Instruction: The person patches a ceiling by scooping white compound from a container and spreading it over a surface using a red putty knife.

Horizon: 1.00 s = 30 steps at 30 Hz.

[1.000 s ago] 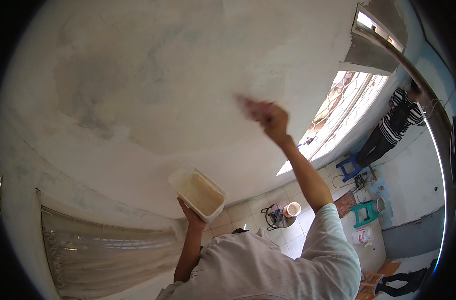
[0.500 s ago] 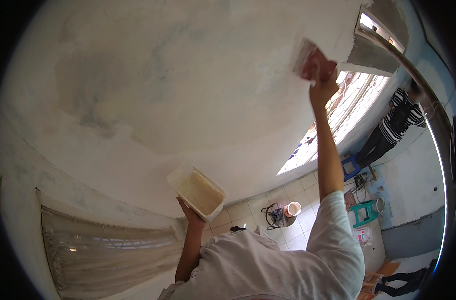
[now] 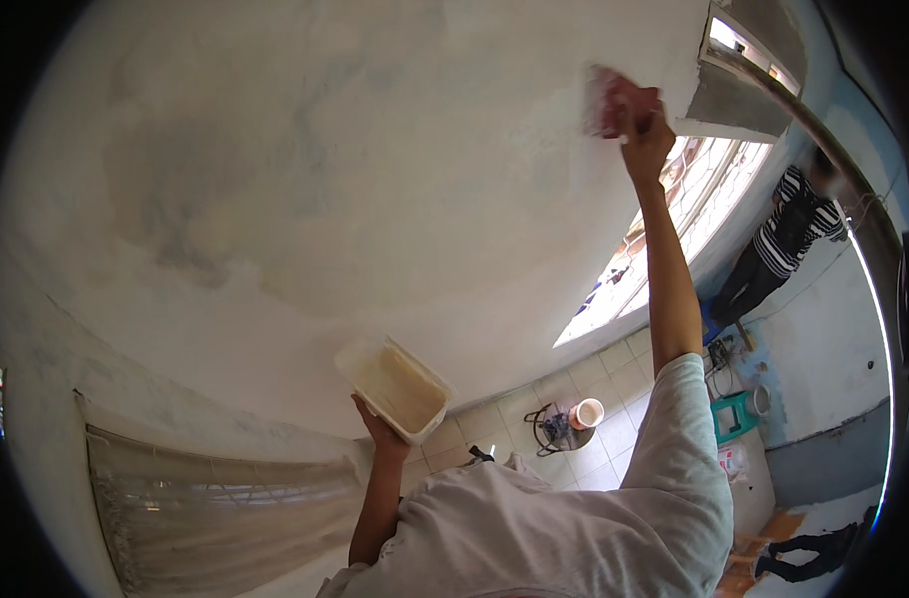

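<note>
My right hand point(image 3: 648, 147) is raised at the upper centre right, closed on a red scraper point(image 3: 622, 100), blurred, at the patchy off-white wall point(image 3: 355, 159) near the window's upper corner; whether the blade touches the wall I cannot tell. Low at centre, my left hand point(image 3: 382, 424) grips a translucent plastic tub point(image 3: 397, 389) from below and the side, with pale cream paste smeared inside it.
A barred window point(image 3: 717, 214) is right; a curtain point(image 3: 215, 503), lower left. A person in stripes point(image 3: 788, 234) stands right, another person's legs point(image 3: 813, 563) show lower right. On tiles are a pot point(image 3: 586, 414), a green stool point(image 3: 733, 414) and cables. A pipe point(image 3: 773, 92) crosses upper right.
My right arm and the scraper have swept up and to the right from the middle of the wall, then slightly higher. My left hand and the tub have barely moved.
</note>
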Motion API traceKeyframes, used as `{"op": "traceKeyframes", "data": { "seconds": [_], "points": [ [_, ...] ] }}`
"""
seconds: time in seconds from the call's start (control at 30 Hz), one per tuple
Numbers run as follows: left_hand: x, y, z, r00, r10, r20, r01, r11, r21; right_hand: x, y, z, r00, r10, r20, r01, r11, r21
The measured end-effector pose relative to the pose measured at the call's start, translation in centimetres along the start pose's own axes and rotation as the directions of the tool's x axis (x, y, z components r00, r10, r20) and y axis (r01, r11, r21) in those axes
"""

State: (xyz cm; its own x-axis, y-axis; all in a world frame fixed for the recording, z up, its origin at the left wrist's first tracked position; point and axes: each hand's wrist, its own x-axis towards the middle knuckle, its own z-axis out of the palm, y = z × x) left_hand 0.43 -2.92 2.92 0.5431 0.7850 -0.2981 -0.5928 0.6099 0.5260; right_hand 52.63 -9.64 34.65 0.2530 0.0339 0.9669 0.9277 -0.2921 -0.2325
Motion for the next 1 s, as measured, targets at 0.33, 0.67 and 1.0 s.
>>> {"op": "traceKeyframes", "data": {
  "seconds": [0.33, 0.67, 1.0],
  "points": [
    [0.3, -0.8, -1.0, 0.992, -0.044, 0.119, 0.045, 0.999, -0.006, -16.2, -12.1, -0.2, 0.900, -0.400, 0.174, 0.264, 0.817, 0.513],
    [0.8, -0.9, -2.0, 0.994, -0.012, 0.106, 0.015, 1.000, -0.023, -0.5, -0.5, 0.0, 0.991, 0.047, -0.125, -0.048, 0.999, -0.002],
    [0.7, -1.2, -1.7, 0.993, -0.054, 0.107, 0.060, 0.997, -0.054, -13.3, -12.8, 1.4, 0.929, -0.341, 0.147, 0.236, 0.847, 0.476]
  ]
}}
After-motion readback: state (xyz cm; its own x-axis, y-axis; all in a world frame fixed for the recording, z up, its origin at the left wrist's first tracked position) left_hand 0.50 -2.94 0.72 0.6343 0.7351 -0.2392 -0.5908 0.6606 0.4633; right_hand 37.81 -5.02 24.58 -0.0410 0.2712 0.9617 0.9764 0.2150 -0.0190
